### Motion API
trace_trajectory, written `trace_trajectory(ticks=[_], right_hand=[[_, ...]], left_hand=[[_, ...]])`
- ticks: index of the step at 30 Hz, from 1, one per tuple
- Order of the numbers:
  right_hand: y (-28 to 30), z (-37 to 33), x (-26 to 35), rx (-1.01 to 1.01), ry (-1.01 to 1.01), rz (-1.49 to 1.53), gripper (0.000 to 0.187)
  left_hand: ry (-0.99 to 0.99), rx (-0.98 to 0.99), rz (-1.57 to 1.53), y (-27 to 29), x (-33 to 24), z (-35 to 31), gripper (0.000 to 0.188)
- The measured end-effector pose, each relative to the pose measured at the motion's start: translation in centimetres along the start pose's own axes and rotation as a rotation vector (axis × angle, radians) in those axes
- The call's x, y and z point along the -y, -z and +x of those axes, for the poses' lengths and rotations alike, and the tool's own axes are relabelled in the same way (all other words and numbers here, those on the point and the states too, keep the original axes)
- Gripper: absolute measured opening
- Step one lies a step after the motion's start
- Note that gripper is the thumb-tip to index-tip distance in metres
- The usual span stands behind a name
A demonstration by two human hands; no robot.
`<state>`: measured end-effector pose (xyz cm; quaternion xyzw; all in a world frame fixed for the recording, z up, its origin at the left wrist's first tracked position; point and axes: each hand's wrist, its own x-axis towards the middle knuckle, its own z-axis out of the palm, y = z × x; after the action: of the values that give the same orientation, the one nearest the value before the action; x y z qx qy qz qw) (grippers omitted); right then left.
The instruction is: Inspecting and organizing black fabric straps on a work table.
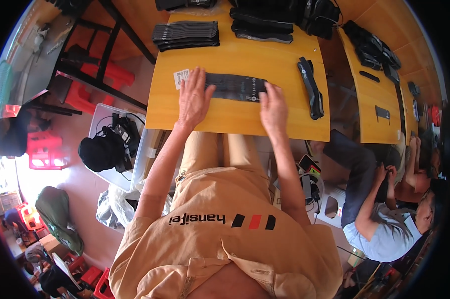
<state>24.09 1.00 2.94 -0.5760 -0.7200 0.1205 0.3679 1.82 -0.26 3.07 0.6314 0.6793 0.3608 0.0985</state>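
Note:
A flat black fabric band (235,86) with pale printing near its right end lies across the yellow table in front of me. My left hand (193,99) rests flat over its left end, fingers stretched out. A white printed label (180,78) shows beside those fingers, partly covered by them. At the band's right end is my right hand (273,110), with fingers and thumb bent around the edge. Farther right, a folded black band (310,88) lies lengthwise, apart from both hands.
Stacked black bands (186,35) sit at the table's back left, with more black bundles (262,22) beside them. A plastic bin (141,149) of black cables stands on the floor at left. At right, a person in a light blue shirt (382,233) sits by another yellow table (372,112).

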Motion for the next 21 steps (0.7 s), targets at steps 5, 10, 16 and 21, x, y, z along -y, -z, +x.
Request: trace_trajectory(ticks=[5, 10, 16, 21], right_hand=[[-6.5, -0.6, 3.5, 0.217, 0.213, -0.242, 0.057], [-7.8, -0.7, 2.7, 0.221, 0.216, -0.277, 0.06], [-5.3, -0.7, 0.2, 0.212, 0.124, -0.368, 0.062], [-4.4, -0.8, -0.9, 0.253, 0.074, -0.414, 0.063]], left_hand=[[-0.332, 0.291, 0.311, -2.5, 2.3, -0.5, 0.076], [-0.378, 0.311, 0.353, -2.5, 2.5, -0.5, 0.079], [-0.384, 0.31, 0.39, -2.1, 2.1, -0.7, 0.082], [-0.36, 0.314, 0.384, -2.2, 2.3, -0.5, 0.084]])
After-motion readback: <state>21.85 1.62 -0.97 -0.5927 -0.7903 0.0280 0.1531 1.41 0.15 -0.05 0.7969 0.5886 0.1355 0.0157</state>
